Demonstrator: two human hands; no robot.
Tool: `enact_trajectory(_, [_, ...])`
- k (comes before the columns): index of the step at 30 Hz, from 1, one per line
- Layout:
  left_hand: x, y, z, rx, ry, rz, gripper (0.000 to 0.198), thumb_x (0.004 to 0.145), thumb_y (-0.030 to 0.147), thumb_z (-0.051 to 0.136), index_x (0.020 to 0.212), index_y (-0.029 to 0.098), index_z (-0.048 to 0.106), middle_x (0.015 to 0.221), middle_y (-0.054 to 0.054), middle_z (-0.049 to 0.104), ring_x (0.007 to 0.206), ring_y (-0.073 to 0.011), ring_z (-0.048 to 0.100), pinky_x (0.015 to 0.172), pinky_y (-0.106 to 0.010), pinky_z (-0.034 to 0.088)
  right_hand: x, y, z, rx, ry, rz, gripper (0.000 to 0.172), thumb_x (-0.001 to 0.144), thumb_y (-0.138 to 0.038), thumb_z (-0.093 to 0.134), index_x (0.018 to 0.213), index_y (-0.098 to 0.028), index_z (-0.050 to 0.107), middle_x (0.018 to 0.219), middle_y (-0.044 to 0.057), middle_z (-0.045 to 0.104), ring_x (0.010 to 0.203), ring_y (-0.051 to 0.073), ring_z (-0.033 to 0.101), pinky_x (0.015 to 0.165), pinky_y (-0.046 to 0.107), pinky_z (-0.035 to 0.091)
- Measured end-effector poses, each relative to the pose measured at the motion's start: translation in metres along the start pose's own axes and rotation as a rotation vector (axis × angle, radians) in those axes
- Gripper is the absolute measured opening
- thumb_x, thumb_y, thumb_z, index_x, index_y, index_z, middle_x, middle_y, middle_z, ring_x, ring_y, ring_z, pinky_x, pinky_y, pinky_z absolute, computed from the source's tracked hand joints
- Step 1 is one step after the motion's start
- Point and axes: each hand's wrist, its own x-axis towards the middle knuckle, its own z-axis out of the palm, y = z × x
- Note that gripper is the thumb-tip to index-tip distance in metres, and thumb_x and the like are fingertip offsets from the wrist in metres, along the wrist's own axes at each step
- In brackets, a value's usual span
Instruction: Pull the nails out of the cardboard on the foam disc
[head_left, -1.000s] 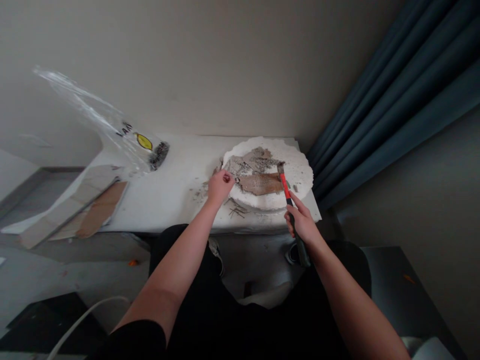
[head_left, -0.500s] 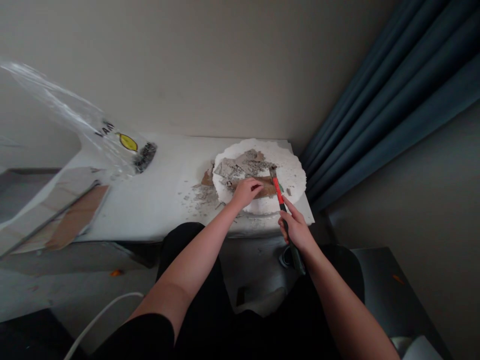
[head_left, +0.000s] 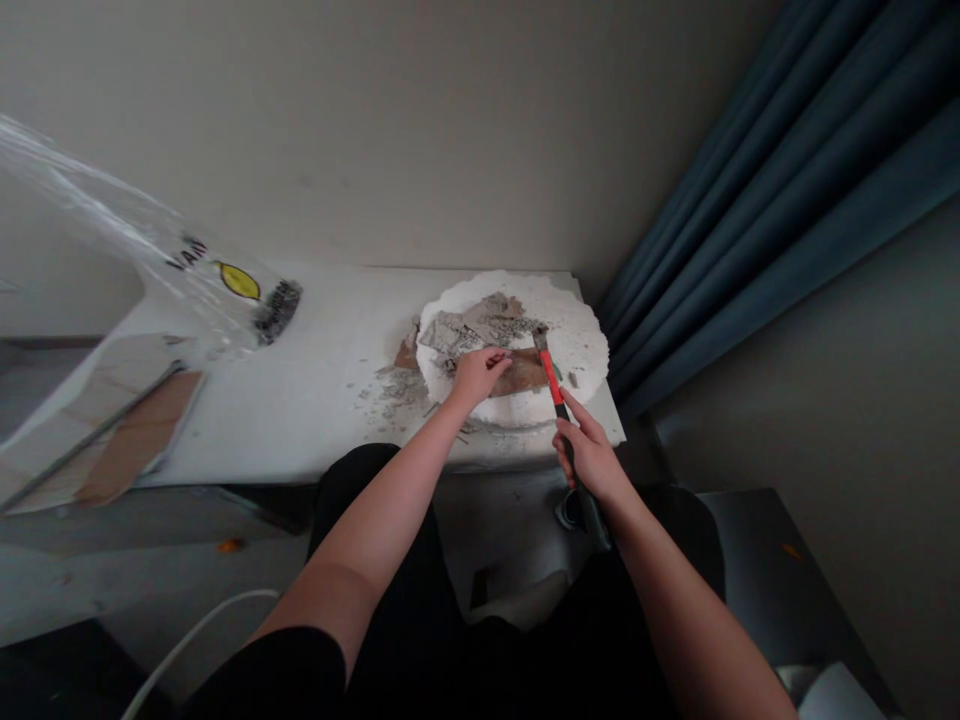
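My right hand (head_left: 591,455) is wrapped round the handle of a hammer (head_left: 552,378) with a red and black shaft. The hammer's small dark head lies over a brown flat piece (head_left: 525,372) on a white scalloped-edge round board (head_left: 585,340). Over the left part of that brown piece is my left hand (head_left: 477,376), its thumb and fingers pinched together. Whatever they hold, if anything, is too small to make out. Behind my left hand, grey crumbled fragments (head_left: 480,325) cover the board's left side.
The board rests on a white table (head_left: 322,400) with grey crumbs scattered left of it. A clear plastic bag (head_left: 217,280) with a yellow print stands further left, near a metal rod (head_left: 97,435) and brown cardboard (head_left: 142,435). A blue curtain (head_left: 720,220) hangs at the right.
My left hand has shifted slightly left, uncovering more of the brown piece. My right hand and the hammer have barely moved. The whole view has shifted a little.
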Motion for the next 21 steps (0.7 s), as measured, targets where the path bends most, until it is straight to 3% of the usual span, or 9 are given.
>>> enact_trajectory(21, [-0.0040, 0.0052, -0.0030, 0.118, -0.047, 0.071, 0.022, 0.086, 0.023, 0.067, 0.107, 0.019, 0.074, 0.092, -0.005, 0.076, 0.083, -0.0182, 0.070, 0.087, -0.032, 0.054, -0.0081, -0.0072, 0.0023, 0.015, -0.009, -0.020, 0.078, 0.089, -0.041, 0.058, 0.159, -0.027, 0.028, 0.060, -0.010, 0.050, 0.031, 0.006, 0.037, 0.027, 0.018, 0.031])
